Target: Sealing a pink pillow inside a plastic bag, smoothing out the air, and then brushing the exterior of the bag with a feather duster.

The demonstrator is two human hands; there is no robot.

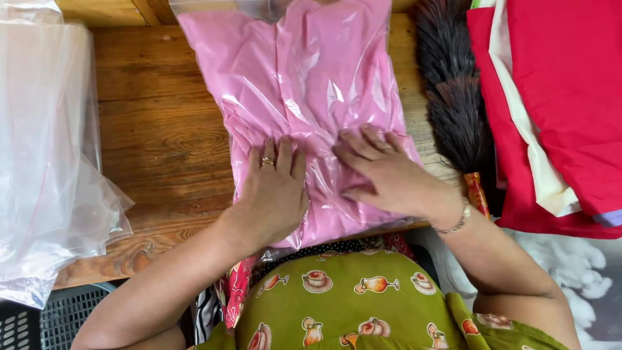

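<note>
On the wooden surface (162, 129) near you lay a clear plastic bag (304, 84) holding a folded pink garment (285, 58), its far end running out of view and its near end reaching the surface's edge. You had both hands flat on the near part of that bag. Your left hand (273, 194), with a ring on one finger, pressed palm-down, its fingers (284, 155) extended and held close together, gripping nothing. Your right hand (382, 175), with a bracelet at the wrist, lay just beside it to the right, its fingers (353, 152) slightly spread and pointing left across the plastic, also flat rather than pinching. The two hands sat close, fingertips nearly meeting. At the far left, a stack of empty clear plastic bags (45, 149) hung over the surface's edge above a dark plastic crate (58, 317). To the right of the pink parcel lay a dark feather duster (453, 97), and beyond it a pile of red fabric (564, 97) with a cream layer showing.
</note>
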